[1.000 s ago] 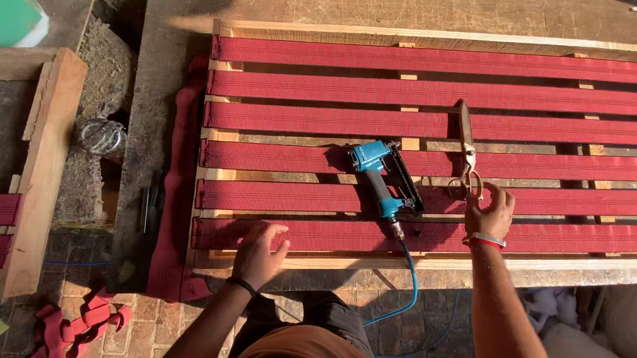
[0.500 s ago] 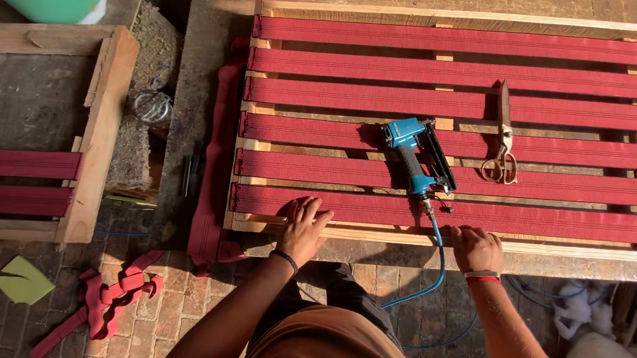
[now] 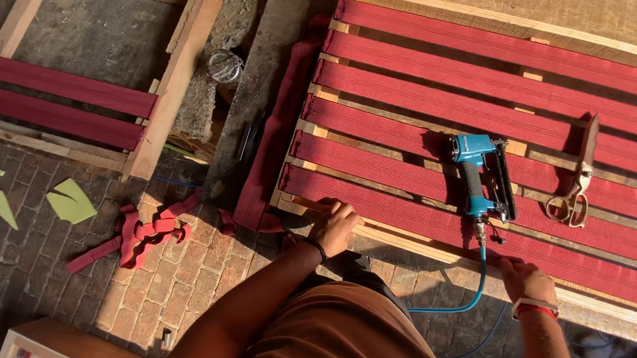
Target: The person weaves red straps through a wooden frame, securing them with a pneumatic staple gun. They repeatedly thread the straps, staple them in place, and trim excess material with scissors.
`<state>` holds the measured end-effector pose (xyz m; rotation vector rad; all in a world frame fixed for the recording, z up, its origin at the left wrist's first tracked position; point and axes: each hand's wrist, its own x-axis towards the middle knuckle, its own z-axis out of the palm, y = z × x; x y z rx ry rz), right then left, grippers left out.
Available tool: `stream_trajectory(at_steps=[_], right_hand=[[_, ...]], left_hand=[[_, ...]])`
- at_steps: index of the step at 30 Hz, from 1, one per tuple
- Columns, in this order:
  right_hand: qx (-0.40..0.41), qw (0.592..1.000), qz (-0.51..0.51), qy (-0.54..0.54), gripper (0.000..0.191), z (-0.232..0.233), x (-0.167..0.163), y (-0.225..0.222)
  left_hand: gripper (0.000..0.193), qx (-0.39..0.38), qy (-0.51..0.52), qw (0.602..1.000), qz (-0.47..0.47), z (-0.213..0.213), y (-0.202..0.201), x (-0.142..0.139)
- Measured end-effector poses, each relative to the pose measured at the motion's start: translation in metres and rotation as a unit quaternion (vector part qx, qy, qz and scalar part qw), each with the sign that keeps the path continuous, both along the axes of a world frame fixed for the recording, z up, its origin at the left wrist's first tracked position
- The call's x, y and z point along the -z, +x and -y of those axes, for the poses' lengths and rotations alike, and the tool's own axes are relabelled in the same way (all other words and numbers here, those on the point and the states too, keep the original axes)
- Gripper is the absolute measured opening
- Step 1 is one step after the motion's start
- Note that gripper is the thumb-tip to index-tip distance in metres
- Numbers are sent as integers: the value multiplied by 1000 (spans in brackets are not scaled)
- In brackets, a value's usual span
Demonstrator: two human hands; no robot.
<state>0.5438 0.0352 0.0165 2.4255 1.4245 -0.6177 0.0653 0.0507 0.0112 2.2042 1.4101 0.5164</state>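
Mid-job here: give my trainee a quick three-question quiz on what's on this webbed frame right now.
1. True or false: the left hand holds the blue staple gun.
2. Which tool lies nearest the frame's right end: A) scissors B) hammer C) pliers?
3. What does the right hand rest on?

Key: 1 false, the gun lies free on the red webbing. 2 A. 3 the near wooden rail of the frame.

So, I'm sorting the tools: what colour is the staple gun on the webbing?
Blue, with a black magazine, the staple gun shows clearest in the head view.
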Motion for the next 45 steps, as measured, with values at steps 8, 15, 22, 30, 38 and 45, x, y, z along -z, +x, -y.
stream_trajectory(at_steps=[8,15,22,30,38,45], right_hand=[[3,970,-31,241,50,-23,-48,-44],[-161,892,-280,316,26,-63,-93,-226],[-111,843,-520,76,31,-74,-111,-383],[-25,819,-574,1,41,-57,-105,-475],[148,558,-817,-11,61,-69,-114,-532],[124,421,-895,84,56,-73,-144,-470]], left_hand=[[26,-265,153,944,120,1,-105,-43],[56,-508,-161,844,59,8,-208,-2],[19,-385,-214,787,432,2,-232,35],[43,-358,-320,701,526,2,-256,-32],[36,-92,-369,770,513,22,-233,-60],[22,96,-334,816,463,61,-205,-21]])
